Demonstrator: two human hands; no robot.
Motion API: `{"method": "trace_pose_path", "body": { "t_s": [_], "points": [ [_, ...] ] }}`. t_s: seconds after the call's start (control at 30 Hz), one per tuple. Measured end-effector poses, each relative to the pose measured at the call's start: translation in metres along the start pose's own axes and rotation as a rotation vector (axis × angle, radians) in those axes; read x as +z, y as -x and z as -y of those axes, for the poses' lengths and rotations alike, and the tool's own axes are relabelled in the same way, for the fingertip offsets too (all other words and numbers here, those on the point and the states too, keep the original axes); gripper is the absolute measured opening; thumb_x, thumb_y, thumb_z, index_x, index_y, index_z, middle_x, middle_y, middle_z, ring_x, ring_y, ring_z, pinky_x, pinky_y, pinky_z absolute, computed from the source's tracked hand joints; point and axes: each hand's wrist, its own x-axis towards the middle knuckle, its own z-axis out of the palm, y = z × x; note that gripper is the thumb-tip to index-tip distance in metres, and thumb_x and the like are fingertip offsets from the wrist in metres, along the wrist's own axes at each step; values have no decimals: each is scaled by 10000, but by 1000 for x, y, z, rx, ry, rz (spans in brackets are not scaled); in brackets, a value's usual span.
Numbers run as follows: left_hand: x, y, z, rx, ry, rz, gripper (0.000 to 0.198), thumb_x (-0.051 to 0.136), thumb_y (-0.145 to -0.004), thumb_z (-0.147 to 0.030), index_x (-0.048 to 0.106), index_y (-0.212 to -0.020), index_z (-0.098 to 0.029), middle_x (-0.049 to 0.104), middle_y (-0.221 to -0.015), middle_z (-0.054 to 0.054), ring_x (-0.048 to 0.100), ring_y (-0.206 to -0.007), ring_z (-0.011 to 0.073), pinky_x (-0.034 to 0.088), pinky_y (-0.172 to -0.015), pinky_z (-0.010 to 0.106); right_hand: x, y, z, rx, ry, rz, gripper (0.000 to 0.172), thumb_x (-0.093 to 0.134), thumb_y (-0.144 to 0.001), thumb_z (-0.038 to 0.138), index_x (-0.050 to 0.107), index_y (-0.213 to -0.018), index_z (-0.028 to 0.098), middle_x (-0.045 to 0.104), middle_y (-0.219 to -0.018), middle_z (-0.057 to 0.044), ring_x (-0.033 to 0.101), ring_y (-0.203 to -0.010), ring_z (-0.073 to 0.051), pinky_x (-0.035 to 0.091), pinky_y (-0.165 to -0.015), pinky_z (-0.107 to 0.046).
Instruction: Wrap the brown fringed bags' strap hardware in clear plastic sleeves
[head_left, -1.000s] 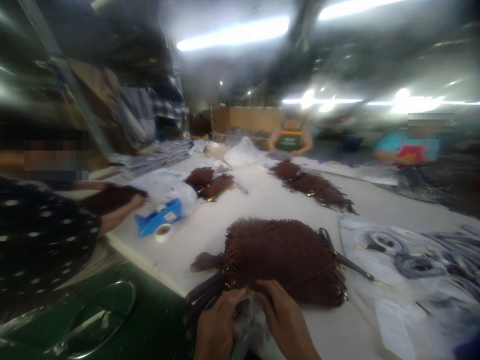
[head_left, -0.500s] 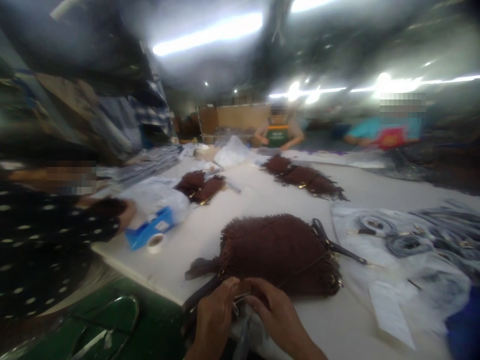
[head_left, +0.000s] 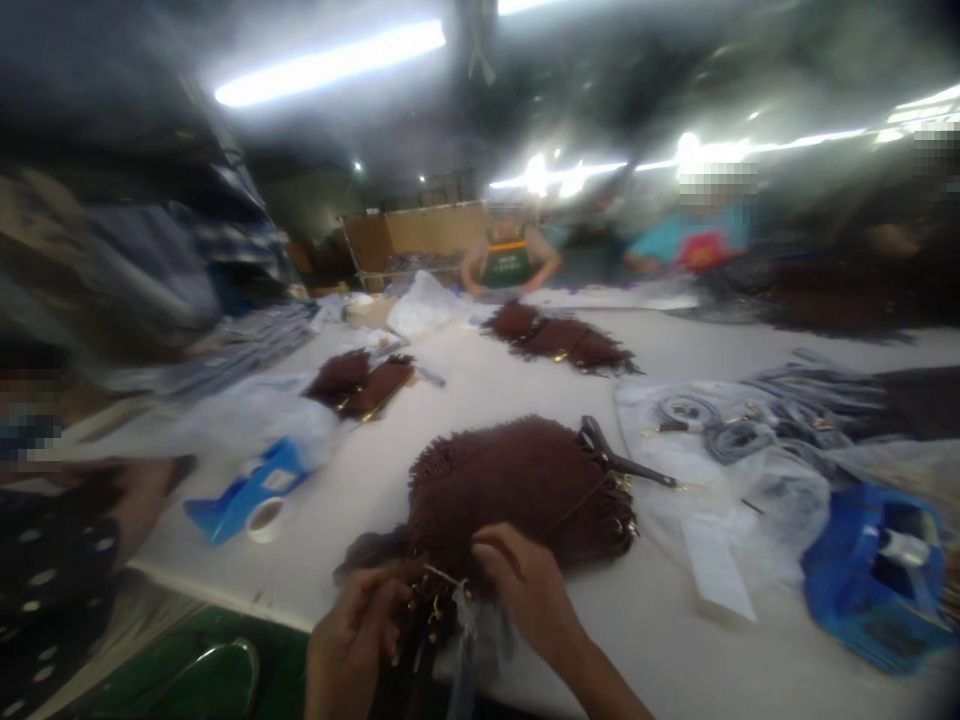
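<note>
A dark brown fringed bag [head_left: 517, 480] lies on the white table in front of me, with gold metal fittings at its right end. My left hand [head_left: 356, 625] is closed at the bag's near left corner, beside dark straps with gold clasps [head_left: 433, 615]. What its fingers pinch is blurred. A thin white string [head_left: 446, 575] runs from near its fingertips to a greyish hanging strip [head_left: 465, 650]. My right hand [head_left: 529, 590] is over the bag's front edge, fingers curled in and fingertips close together; anything in them is too small to make out.
A blue tape dispenser [head_left: 255, 485] with a white roll [head_left: 266, 520] stands left, near a person's arm. Another blue dispenser [head_left: 877, 575] is at right, by grey coiled straps [head_left: 742, 430] on plastic. More brown fringed bags [head_left: 562, 340] lie farther back. Other people stand around the table.
The view has turned right, bringing the right-hand blue dispenser into sight. My hands have moved apart: the left toward the straps, the right up against the bag's front.
</note>
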Motion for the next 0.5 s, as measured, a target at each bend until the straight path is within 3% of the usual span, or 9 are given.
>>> {"method": "trace_pose_path", "body": {
  "t_s": [0.07,0.13,0.2,0.23,0.3,0.33,0.4,0.47,0.5],
  "points": [
    [-21,-5,19,-87,-29,-53,404,539,-810,-594,645,-898,-214,615,-550,-36,569,-506,169,488,-591,284,-22,-3,-18,63,144,-216,217,507,-901,382,641,-976,228,698,-923,-16,648,-855,-184,448,-791,-294],
    [-37,-10,36,-175,-158,-17,445,499,-811,-613,641,-900,-200,617,-550,-12,610,-563,219,510,-635,343,-41,-5,-38,202,199,-345,262,519,-882,423,596,-1022,215,700,-912,-38,671,-805,-207,469,-786,-343],
    [-40,-15,42,-157,-357,-44,488,453,-836,-578,618,-1057,-175,706,-787,66,673,-779,293,531,-752,434,-54,-6,-56,312,123,-401,334,556,-848,461,549,-1065,207,697,-859,-38,683,-731,-213,507,-731,-358],
    [-34,-17,38,-81,-450,-97,519,432,-854,-549,570,-1171,-162,706,-981,112,659,-950,322,517,-845,478,-56,-6,-62,343,40,-425,386,587,-823,478,526,-1089,205,694,-850,-37,687,-727,-218,526,-702,-357],
    [-10,-20,20,183,-551,-215,549,407,-892,-485,441,-1334,-161,560,-1321,149,521,-1230,315,436,-1016,506,-56,-5,-68,389,-181,-493,525,670,-755,498,476,-1144,204,688,-850,-36,695,-784,-238,561,-667,-353],
    [8,-21,6,331,-570,-216,544,402,-910,-458,400,-1371,-170,490,-1400,141,457,-1298,293,400,-1066,490,-54,-5,-68,419,-312,-536,601,712,-719,498,449,-1174,205,685,-855,-33,695,-814,-243,574,-658,-350],
    [49,-21,-25,593,-593,-64,498,411,-931,-395,390,-1389,-199,458,-1439,113,399,-1346,255,366,-1110,456,-50,-6,-66,480,-592,-604,694,777,-663,471,422,-1201,215,683,-894,-27,692,-850,-230,588,-672,-331],
    [90,-20,-50,740,-666,164,596,472,-913,-376,295,-1456,-207,368,-1513,95,299,-1406,263,314,-1148,465,-47,-8,-61,516,-823,-593,668,821,-625,417,474,-1162,223,683,-963,-24,686,-851,-189,581,-671,-273],
    [108,-20,-60,772,-696,220,703,552,-865,-426,272,-1469,-200,342,-1529,106,282,-1410,299,302,-1148,500,-46,-10,-57,521,-901,-555,621,832,-616,393,515,-1123,225,681,-993,-19,682,-837,-167,571,-653,-240]
  ]
}}
